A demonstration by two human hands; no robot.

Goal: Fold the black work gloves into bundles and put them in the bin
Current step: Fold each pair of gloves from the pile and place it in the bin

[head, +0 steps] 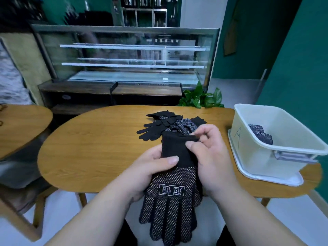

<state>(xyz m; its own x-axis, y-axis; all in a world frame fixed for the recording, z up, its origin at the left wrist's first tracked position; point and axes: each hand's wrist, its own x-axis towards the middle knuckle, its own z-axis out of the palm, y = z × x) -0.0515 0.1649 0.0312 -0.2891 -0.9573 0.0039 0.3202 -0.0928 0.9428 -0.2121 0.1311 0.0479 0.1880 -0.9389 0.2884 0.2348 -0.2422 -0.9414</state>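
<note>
On my wooden table [92,150], black gloves [159,124] lie piled just past the right hand [211,157]. A white bin [248,153] on a tray [276,180] sits to its right.

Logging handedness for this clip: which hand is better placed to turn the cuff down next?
Likely the right hand: its fingers pinch the top edge of the cuff, while the left hand grips the gloves lower down, steadying them. The bin is also on the right.

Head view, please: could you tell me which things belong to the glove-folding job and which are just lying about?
Job: gloves in hand, left hand, right hand, glove pile, white bin, folded bundle inside it.
Lying about: potted plant, glass display case, side table.
</note>
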